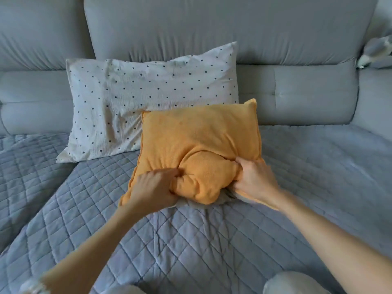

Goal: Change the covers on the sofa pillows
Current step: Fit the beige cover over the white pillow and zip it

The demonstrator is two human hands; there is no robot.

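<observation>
Both hands (154, 187) (254, 177) bunching fuzzy orange pillow cover (199, 134).

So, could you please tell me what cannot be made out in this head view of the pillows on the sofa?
- Orange pillow: its near opening is hidden by the left hand, the right hand and bunched fabric; the grey material beneath cannot be identified.
- Dotted pillow: its lower right corner is behind the orange pillow.
- Object at the right edge: cut off and blurred.
- Fingertips of both hands: buried in the fabric.
</observation>
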